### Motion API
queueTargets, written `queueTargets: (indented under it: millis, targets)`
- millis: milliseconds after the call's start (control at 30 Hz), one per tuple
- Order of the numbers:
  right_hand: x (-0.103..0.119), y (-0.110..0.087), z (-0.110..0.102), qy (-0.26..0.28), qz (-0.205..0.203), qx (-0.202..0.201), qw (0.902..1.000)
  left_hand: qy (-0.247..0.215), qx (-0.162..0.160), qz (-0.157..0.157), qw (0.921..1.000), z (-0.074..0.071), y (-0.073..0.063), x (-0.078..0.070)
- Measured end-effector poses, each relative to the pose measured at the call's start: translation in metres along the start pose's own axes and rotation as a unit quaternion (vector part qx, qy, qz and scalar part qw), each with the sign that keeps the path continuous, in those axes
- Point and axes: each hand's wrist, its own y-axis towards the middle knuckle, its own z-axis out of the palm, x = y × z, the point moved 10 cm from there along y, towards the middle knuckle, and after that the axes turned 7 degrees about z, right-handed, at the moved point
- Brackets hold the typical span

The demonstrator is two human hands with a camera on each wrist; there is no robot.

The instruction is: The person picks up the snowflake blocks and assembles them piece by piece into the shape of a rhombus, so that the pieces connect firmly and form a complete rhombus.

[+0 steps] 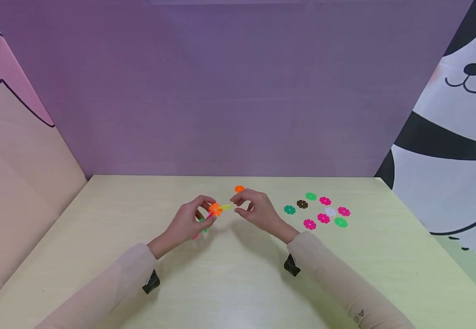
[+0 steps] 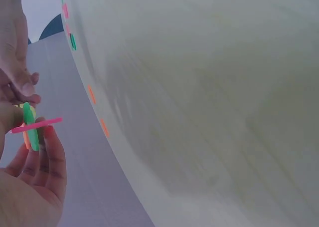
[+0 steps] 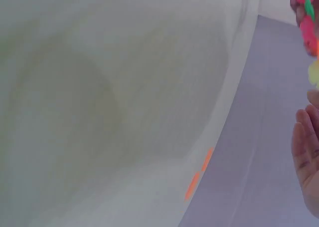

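My left hand [image 1: 190, 219] pinches a small chain of interlocked notched plastic discs between thumb and fingers, raised above the table. In the head view an orange disc [image 1: 215, 209] faces up at the fingertips, and a yellow disc [image 1: 226, 207] sticks out edgewise to its right. Green [image 2: 31, 127] and pink [image 2: 50, 122] discs cross each other in the left wrist view. Just right of the yellow disc is my right hand [image 1: 258, 210], its thumb and forefinger bent and parted with nothing between them. The left fingers hide part of the chain.
An orange disc [image 1: 239, 188] lies on the table behind my right hand; two orange discs [image 3: 192, 185] show in the right wrist view. Farther right lie several loose discs, among them a brown disc [image 1: 302, 204] and a white disc [image 1: 330, 211]. A purple partition [image 1: 238, 91] stands behind the table.
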Motion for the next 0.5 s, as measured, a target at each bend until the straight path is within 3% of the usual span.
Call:
queueTargets:
  millis: [333, 500]
  targets:
    - [-0.045, 0.007, -0.007, -0.056, 0.055, 0.027, 0.9965, -0.015, -0.011, 0.003, 0.9998, -0.001, -0.001, -0.003]
    - [-0.067, 0.013, -0.007, -0.096, 0.091, 0.060, 0.9893, -0.003, -0.003, -0.005, 1.0000, 0.001, -0.001, -0.002]
